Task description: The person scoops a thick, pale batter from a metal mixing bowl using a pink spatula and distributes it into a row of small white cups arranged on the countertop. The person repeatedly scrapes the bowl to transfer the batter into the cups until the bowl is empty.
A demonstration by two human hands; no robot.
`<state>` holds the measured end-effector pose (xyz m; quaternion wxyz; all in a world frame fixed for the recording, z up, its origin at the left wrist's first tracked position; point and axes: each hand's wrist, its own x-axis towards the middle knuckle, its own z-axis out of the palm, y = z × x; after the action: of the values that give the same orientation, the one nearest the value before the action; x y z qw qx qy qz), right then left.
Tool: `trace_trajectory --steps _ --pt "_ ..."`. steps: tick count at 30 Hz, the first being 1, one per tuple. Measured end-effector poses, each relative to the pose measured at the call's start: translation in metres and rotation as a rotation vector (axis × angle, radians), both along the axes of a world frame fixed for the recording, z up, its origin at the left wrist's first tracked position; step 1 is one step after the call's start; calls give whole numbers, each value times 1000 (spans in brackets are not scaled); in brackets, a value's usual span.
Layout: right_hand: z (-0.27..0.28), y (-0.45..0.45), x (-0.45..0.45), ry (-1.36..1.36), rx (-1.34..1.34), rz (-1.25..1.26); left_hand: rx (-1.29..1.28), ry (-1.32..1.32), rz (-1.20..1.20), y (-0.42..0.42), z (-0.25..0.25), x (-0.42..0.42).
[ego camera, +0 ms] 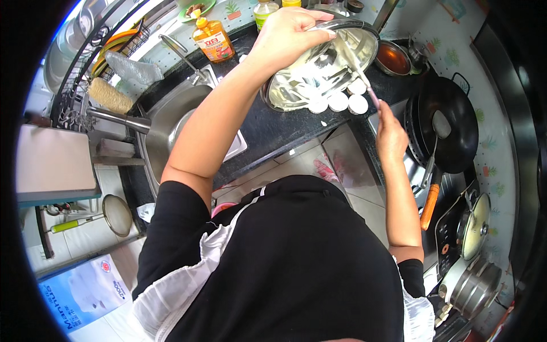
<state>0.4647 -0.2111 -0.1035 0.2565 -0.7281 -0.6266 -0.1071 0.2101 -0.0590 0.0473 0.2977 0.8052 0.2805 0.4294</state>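
Note:
High over the dark counter, my left hand [288,36] grips the rim of a shiny bowl [371,36], which is tilted on its side. A pale, creamy mixture [295,83] coats its inside. In my right hand [392,134] is the pinkish handle of a spatula [363,77]; its pale end reaches into the bowl. Several small round white cups [338,101] stand close together at the bowl's lower edge. Whether the bowl touches them cannot be told, and their contents are not clear.
A steel sink [160,117] with a faucet [179,49] lies left, near an orange soap bottle [213,40]. On the right, a black wok [459,124] holds a ladle [441,124]. Behind it is a bowl of reddish-brown liquid [392,59]. A lidded pan [476,226] stands nearer me.

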Motion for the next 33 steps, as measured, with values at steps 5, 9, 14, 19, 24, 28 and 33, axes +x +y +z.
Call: trace_trajectory --steps 5,9,14,19,24,28,33 --pt "-9 9 33 -138 -69 -65 28 29 17 4 -5 -2" --pt "-39 11 32 -124 -190 -53 -34 12 -10 -1 -4 -1" --pt "-77 1 5 77 -168 0 -7 -93 -85 -1 -4 3" --pt "-72 -14 -29 190 -217 114 160 -61 -44 11 -17 4" --pt "-31 -19 -33 48 -129 83 -47 -136 -36 10 -14 1" --pt "0 -14 -33 -115 2 65 -22 -124 -75 16 -12 -2" --pt "25 -9 -42 -105 89 181 -18 -155 -68 18 -11 -3"
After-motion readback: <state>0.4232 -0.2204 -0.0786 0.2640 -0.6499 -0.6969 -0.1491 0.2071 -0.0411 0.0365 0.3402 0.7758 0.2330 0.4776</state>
